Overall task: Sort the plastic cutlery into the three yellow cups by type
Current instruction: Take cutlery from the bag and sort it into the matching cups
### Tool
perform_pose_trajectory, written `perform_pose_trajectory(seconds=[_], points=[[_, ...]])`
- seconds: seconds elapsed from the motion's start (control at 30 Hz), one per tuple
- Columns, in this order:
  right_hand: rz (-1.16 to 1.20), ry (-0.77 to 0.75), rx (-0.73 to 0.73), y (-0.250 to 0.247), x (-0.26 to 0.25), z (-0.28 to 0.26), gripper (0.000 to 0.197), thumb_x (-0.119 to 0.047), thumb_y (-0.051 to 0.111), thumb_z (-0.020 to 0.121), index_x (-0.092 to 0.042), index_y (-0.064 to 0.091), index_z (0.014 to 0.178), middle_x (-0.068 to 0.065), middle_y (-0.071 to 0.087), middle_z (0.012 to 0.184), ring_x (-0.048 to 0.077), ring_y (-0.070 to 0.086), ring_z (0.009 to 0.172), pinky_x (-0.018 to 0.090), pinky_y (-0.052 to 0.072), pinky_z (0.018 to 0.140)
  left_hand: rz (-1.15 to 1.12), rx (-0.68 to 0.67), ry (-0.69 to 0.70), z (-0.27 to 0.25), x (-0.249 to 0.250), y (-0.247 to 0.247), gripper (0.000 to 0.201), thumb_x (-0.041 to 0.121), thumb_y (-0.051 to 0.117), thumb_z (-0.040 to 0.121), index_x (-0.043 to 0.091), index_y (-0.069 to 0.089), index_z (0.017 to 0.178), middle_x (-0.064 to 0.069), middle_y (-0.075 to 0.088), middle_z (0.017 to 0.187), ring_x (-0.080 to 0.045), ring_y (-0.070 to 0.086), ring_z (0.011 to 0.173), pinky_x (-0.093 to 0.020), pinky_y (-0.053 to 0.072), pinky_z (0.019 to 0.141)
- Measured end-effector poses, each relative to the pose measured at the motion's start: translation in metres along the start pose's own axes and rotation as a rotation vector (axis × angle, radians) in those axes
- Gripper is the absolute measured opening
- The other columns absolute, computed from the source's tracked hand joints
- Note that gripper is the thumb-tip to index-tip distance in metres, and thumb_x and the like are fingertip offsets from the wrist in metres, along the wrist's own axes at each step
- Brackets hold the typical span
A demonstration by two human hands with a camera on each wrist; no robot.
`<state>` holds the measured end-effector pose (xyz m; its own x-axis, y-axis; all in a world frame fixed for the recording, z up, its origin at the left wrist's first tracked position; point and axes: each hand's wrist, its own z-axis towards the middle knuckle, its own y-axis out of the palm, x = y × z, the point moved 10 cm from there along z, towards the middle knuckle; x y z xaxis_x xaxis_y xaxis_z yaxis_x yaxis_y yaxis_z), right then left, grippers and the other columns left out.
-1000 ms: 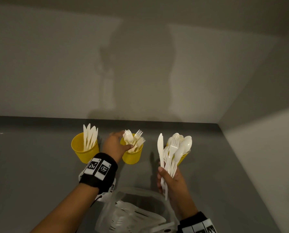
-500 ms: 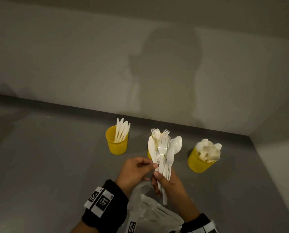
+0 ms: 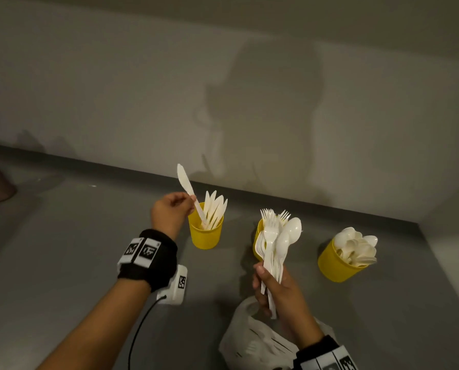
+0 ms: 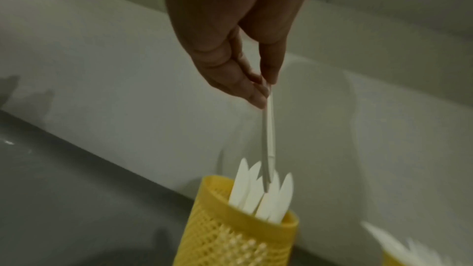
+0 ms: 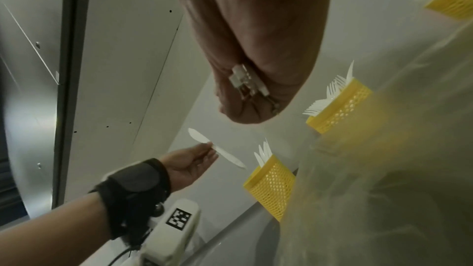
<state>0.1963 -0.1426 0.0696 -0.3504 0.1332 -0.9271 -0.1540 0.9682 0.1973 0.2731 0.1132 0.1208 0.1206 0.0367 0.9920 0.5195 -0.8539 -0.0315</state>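
Sorting smooth white plastic cutlery into perforated yellow cups.
Nearest, a crinkled clear bag; above it the right hand clasps a bundle of forks and spoons. Farther, the left hand pinches a flat tapered knife, handle tip inside the knife cup.

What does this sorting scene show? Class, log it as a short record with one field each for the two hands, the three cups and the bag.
left hand: pinches a knife, handle end dipping into the knife cup
right hand: grips a bundle of forks and spoons
knife cup: leftmost, holds knives blade up
fork cup: middle, partly behind the bundle, holds forks
spoon cup: rightmost, tilted, holds spoons
bag: lies under the right wrist; contents unclear
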Motion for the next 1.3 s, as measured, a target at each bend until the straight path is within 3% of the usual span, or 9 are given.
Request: perform_pose_trajectory(seconds=[0.1, 0.2, 0.47, 0.63, 0.73, 0.87, 1.03, 1.2, 1.3], points=[[-0.046, 0.018, 0.060, -0.005, 0.000, 0.004, 0.021, -0.021, 0.058, 0.087, -0.010, 0.053, 0.070, 0.005, 0.047, 0.052, 0.012, 0.036, 0.039, 0.019, 0.026, 0.037, 0.142, -0.016, -0.015, 0.027, -0.021, 0.013, 0.019, 0.007, 0.066, 0.079, -0.002, 0.066, 0.096, -0.019, 0.068, 0.093, -0.027, 0.063, 0.080, -0.035, 0.054, 0.083], [-0.076, 0.015, 0.095, -0.010, -0.002, 0.008, 0.028, -0.023, 0.061, 0.085, -0.014, 0.051, 0.060, 0.006, 0.044, 0.050, 0.013, 0.035, 0.038, 0.020, 0.028, 0.037, 0.270, -0.064, -0.047, 0.043, -0.044, 0.025, 0.024, 0.006, 0.066, 0.079, -0.001, 0.065, 0.101, -0.016, 0.067, 0.092, -0.025, 0.062, 0.082, -0.033, 0.049, 0.084], [-0.157, -0.062, 0.190, -0.020, -0.013, 0.008, 0.017, -0.020, 0.061, 0.085, -0.011, 0.048, 0.079, 0.002, 0.047, 0.049, 0.012, 0.040, 0.033, 0.022, 0.035, 0.036, 0.338, -0.148, -0.018, 0.027, -0.048, 0.032, 0.033, 0.013, 0.070, 0.076, 0.006, 0.063, 0.108, -0.014, 0.065, 0.099, -0.023, 0.058, 0.064, -0.040, 0.054, 0.080], [-0.220, -0.108, 0.269, -0.028, -0.017, 0.006, 0.018, -0.012, 0.066, 0.081, -0.025, 0.055, 0.087, -0.009, 0.048, 0.045, 0.003, 0.040, 0.030, 0.015, 0.032, 0.034, 0.212, -0.408, 0.023, -0.052, -0.029, 0.070, 0.011, 0.016, 0.067, 0.080, 0.025, 0.067, 0.073, 0.003, 0.064, 0.072, -0.001, 0.056, 0.049, -0.013, 0.047, 0.046], [-0.237, -0.130, 0.266, -0.026, -0.019, 0.002, 0.022, -0.005, 0.068, 0.078, -0.023, 0.057, 0.087, -0.007, 0.052, 0.051, 0.003, 0.041, 0.030, 0.014, 0.033, 0.034, 0.142, -0.598, -0.133, -0.097, -0.045, 0.099, 0.012, 0.021, 0.063, 0.083, 0.024, 0.068, 0.073, 0.000, 0.058, 0.058, -0.003, 0.049, 0.043, -0.015, 0.045, 0.046], [-0.256, -0.113, 0.217, -0.022, -0.016, -0.006, 0.022, -0.003, 0.069, 0.077, -0.018, 0.059, 0.090, -0.001, 0.055, 0.054, 0.003, 0.042, 0.031, 0.016, 0.035, 0.034, 0.088, -0.628, -0.170, -0.121, -0.052, 0.112, 0.031, 0.021, 0.059, 0.085, 0.013, 0.058, 0.055, 0.005, 0.047, 0.040, -0.006, 0.045, 0.040, -0.011, 0.042, 0.044], [-0.199, -0.091, 0.232, -0.036, -0.014, -0.016, 0.006, -0.015, 0.062, 0.084, -0.017, 0.057, 0.081, 0.005, 0.050, 0.053, 0.004, 0.039, 0.030, 0.017, 0.032, 0.032, 0.123, -0.628, -0.156, -0.131, -0.053, 0.124, 0.029, 0.017, 0.061, 0.085, 0.011, 0.061, 0.056, 0.007, 0.046, 0.036, -0.004, 0.039, 0.036, -0.012, 0.035, 0.041], [-0.135, -0.167, 0.304, -0.055, -0.019, -0.024, 0.025, -0.035, 0.048, 0.086, -0.014, 0.053, 0.073, 0.007, 0.046, 0.050, 0.007, 0.035, 0.030, 0.018, 0.028, 0.032, 0.090, -0.682, -0.186, -0.148, -0.052, 0.148, 0.023, 0.014, 0.059, 0.086, 0.013, 0.066, 0.064, 0.006, 0.044, 0.040, -0.002, 0.035, 0.036, -0.011, 0.032, 0.039], [-0.099, -0.160, 0.326, -0.069, -0.020, -0.027, 0.019, -0.029, 0.049, 0.090, -0.016, 0.055, 0.077, 0.005, 0.045, 0.050, 0.007, 0.036, 0.032, 0.018, 0.028, 0.033, 0.102, -0.718, -0.237, -0.159, -0.057, 0.161, 0.023, 0.022, 0.057, 0.087, 0.008, 0.070, 0.076, 0.010, 0.055, 0.048, -0.003, 0.039, 0.045, -0.013, 0.032, 0.042]])
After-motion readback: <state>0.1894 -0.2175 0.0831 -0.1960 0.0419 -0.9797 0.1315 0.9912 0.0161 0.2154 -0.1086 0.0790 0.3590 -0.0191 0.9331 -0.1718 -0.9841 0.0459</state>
